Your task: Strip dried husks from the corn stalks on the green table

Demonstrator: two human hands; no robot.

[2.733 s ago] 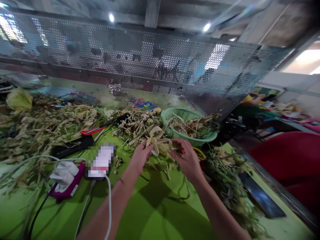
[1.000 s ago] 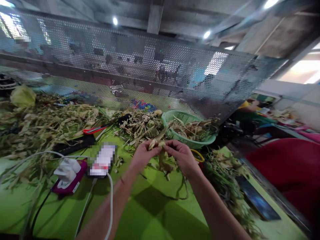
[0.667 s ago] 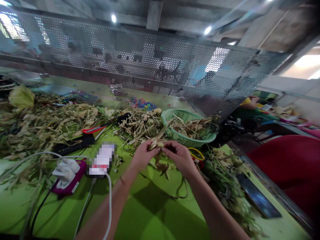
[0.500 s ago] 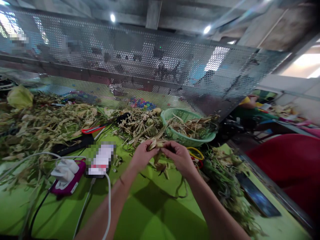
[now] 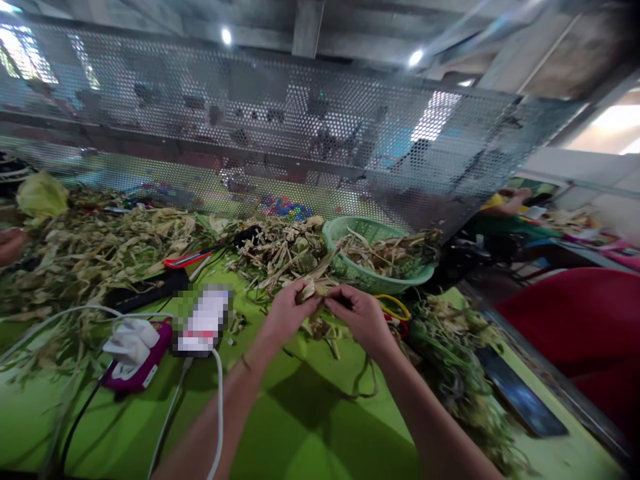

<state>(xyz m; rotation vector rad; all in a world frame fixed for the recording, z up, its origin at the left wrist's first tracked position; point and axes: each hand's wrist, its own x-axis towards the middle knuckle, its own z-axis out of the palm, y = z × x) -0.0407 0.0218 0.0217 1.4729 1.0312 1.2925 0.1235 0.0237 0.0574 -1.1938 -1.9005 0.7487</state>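
**Pinching a pale tan, papery strip of dried leaf [image 5: 311,291] just below the frame's centre**

Gripping with thumb and fingertips of the bare left hand [image 5: 289,312] and bare right hand [image 5: 357,317], both closed on the strip, nearly touching. Apparently folding or working it by fingertip, with the exact action hidden by the fingers. Calling next, by judgement, for a firm pinch on each side and small, gentle movements, so as not to tear it. Just behind: a tangled heap of brown dried plant pieces [image 5: 273,257]. Right of centre: a pale green, perforated plastic basket [image 5: 395,285]. Beneath: a bright green, flat tabletop [image 5: 260,413]. At far left: another person's hand [image 5: 11,245].
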